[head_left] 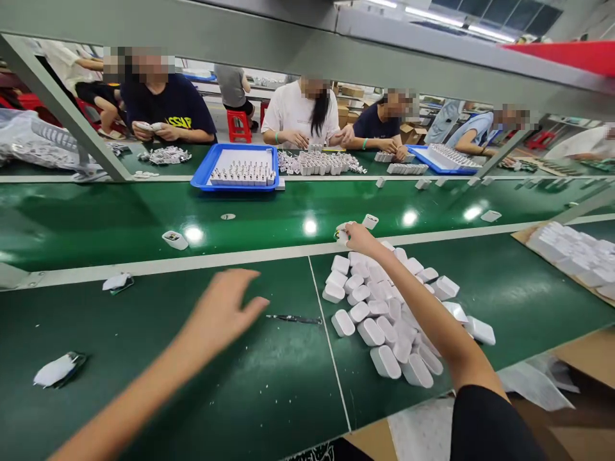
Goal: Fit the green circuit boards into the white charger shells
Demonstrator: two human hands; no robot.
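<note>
My right hand (361, 241) reaches over the far edge of the bench to the green conveyor. Its fingers are closed on a small white casing (342, 234), partly hidden by the fingertips. Just beyond lies another white casing (369, 221). Under my right forearm spreads a pile of white oval casings (371, 332). Slightly blurred, my left hand (229, 302) hovers above the bench with thumb and fingers apart and nothing in it. To its right, a thin dark tool (294, 319), perhaps tweezers, lies on the green mat.
White-topped circuit pieces (56, 370) lie at left. The conveyor (259, 221) carries a white casing (175, 240). Across it, several people sit by a blue tray (234, 168) of white parts. A metal beam (269, 51) crosses overhead. More casings (571, 250) fill a cardboard tray at right.
</note>
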